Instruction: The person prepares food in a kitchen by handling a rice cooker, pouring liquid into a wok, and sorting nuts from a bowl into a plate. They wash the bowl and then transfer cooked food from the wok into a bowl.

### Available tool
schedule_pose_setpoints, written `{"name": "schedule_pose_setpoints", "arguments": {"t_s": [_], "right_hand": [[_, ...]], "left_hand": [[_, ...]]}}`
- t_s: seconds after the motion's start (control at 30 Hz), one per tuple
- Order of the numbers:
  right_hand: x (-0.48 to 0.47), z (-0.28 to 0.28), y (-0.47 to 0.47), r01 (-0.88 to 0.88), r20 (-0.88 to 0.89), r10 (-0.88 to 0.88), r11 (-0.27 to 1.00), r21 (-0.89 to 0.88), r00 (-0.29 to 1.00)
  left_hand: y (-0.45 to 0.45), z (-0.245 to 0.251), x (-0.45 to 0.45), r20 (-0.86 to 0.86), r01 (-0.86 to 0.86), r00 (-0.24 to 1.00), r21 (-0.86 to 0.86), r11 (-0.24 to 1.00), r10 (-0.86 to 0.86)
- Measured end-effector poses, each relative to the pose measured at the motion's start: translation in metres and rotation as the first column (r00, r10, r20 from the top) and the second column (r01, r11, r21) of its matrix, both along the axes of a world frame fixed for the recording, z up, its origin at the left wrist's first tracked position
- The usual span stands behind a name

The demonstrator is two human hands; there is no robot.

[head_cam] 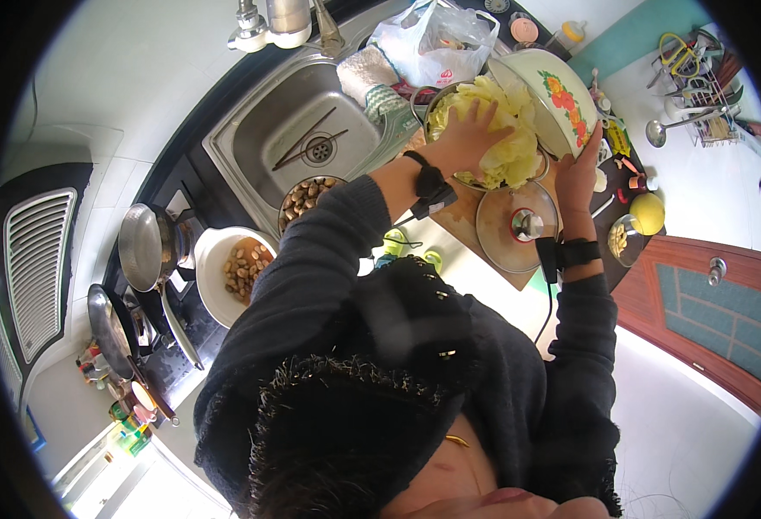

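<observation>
My left hand (474, 139) lies with spread fingers on a heap of pale yellow-green cabbage leaves (510, 159). The leaves fill a two-handled metal pot (417, 107) and rise above its rim. Beside it, my right hand (581, 170) grips the lower edge of a cream enamel basin (565, 97) with a printed flower pattern. The basin is tilted on its side, its mouth facing the leaves. A glass lid (500, 237) with a metal knob rests on the wooden cutting board (455, 211), close to my right wrist.
The steel sink (257, 110) holds a pair of chopsticks (309, 139). A white plastic bag (432, 39) stands behind the pot. Left are bowls of brown oval pieces (302, 198), a white basin (215, 259) and pans (141, 246). A yellow round fruit (647, 214) sits at right.
</observation>
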State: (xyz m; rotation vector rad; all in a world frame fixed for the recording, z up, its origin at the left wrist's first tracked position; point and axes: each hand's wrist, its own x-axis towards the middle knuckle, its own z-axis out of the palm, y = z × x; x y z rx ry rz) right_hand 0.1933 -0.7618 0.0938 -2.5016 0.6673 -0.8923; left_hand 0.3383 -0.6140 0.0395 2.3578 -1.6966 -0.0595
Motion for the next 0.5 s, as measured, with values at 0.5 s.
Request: {"name": "schedule_pose_setpoints", "arguments": {"t_s": [0.5], "right_hand": [[0.0, -0.011, -0.004, -0.117, -0.057, 0.113, 0.991, -0.061, 0.992]], "left_hand": [[-0.002, -0.021, -0.006, 0.037, 0.017, 0.999, 0.02, 1.0, -0.018]]}}
